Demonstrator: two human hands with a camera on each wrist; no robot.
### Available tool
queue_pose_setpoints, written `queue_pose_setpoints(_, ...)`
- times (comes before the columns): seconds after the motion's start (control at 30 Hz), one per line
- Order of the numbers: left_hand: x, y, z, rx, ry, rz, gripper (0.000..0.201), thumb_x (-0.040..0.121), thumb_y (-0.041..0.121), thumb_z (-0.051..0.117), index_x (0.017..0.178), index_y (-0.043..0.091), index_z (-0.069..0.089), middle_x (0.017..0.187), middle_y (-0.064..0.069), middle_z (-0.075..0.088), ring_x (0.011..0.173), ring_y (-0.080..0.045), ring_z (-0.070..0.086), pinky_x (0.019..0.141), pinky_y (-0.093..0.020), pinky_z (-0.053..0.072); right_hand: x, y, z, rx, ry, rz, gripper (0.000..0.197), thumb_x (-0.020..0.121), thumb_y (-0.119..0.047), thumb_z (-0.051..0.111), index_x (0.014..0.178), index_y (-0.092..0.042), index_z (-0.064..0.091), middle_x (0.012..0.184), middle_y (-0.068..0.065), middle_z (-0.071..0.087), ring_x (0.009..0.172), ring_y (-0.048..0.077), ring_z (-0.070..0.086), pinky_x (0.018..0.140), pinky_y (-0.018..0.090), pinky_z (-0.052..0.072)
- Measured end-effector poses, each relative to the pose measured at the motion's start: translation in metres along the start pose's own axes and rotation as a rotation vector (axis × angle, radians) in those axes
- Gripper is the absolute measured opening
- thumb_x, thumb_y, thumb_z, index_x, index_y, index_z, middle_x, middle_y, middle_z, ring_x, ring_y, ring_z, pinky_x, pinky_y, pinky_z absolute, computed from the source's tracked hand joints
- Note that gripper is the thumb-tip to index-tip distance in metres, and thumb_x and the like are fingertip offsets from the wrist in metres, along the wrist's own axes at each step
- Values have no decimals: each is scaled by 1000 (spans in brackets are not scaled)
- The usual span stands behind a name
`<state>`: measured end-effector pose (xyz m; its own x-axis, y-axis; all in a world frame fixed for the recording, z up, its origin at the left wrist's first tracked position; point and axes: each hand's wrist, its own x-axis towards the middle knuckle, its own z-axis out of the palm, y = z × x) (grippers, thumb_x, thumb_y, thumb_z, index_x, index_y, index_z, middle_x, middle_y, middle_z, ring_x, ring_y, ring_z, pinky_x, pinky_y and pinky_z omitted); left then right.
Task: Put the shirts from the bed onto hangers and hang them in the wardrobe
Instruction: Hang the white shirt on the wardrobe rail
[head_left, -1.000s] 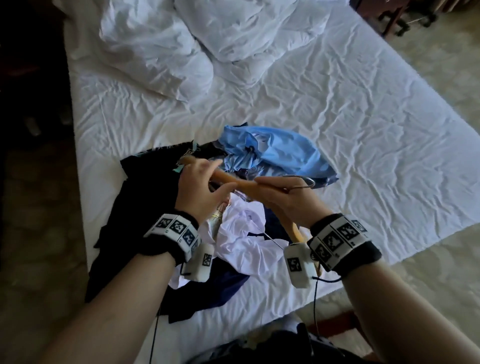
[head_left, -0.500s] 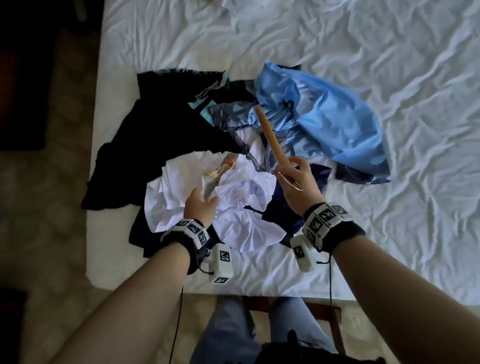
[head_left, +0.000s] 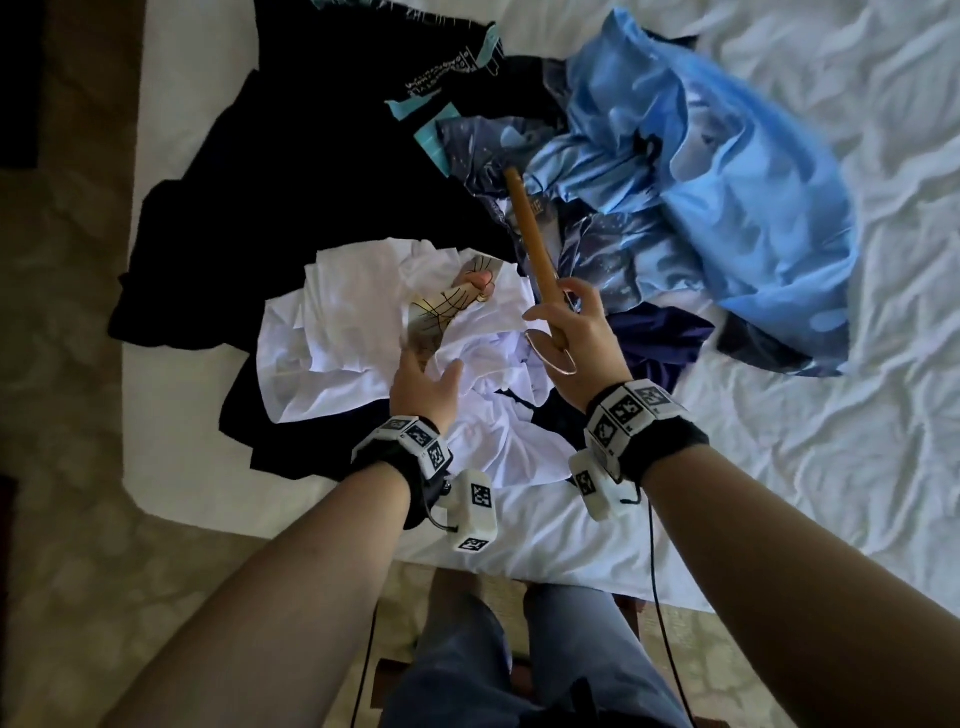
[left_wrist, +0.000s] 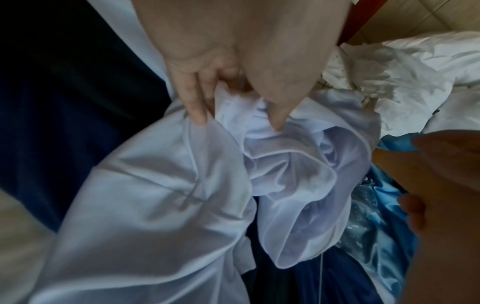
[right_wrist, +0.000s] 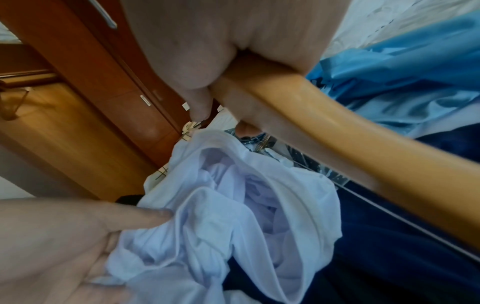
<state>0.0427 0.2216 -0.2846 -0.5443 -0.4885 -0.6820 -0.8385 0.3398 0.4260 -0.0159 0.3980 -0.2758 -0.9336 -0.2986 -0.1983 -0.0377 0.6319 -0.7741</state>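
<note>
Barely begun: right hand (head_left: 569, 345) clamps a bare hanger (head_left: 531, 244), left hand (head_left: 423, 387) pinches the white shirt (head_left: 337, 338) just beside it, others unhung.

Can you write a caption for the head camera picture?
Right hand holds a wooden hanger; left hand grips a crumpled white shirt.

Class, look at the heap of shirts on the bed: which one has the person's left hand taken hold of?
The white shirt at the near edge: the left hand pinches its fabric. The black shirt and light blue shirt lie farther back, untouched.
</note>
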Motion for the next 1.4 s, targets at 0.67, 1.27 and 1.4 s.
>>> queue_pose_setpoints(0.67,-29,74,-102,-90,-293,384,10,89,13,66,86,19,73,69,16,64,60,8,55,62,-9,42,-4,-7,10,19,13,15,38,77,-21,81,111,-10,69,135,19,42,63,4,50,74,29,52)
queue_pose_setpoints(1.27,-63,101,-180,-52,-98,561,14,89,8,64,95,20,70,88,14,67,82,3,62,73,-8,46,-9,-39,-44,57,116,210,19,90,-20,66,103,-9,74,118,7,60,95,17,58,84,19,38)
queue_pose_setpoints(1.4,-83,128,-204,23,-63,682,17,90,7,63,105,13,71,95,9,65,80,11,55,71,2,38,-28,-66,-82,15,198,209,13,87,-19,68,97,-12,75,106,8,62,91,22,61,79,22,38)
